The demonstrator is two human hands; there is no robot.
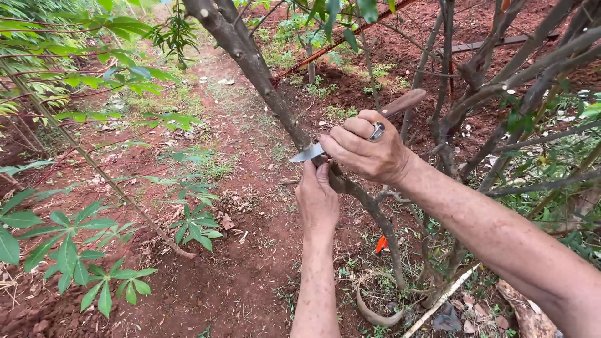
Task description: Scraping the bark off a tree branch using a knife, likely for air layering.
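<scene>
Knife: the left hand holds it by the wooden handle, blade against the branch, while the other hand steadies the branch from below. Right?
Wrong hand. The head view shows the right hand holding the knife, blade against the branch; the left hand steadies the branch from below.

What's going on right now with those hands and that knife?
Right hand shut on knife, blade at the branch. Left hand grips branch just below. Nothing blocking the cut.
</scene>
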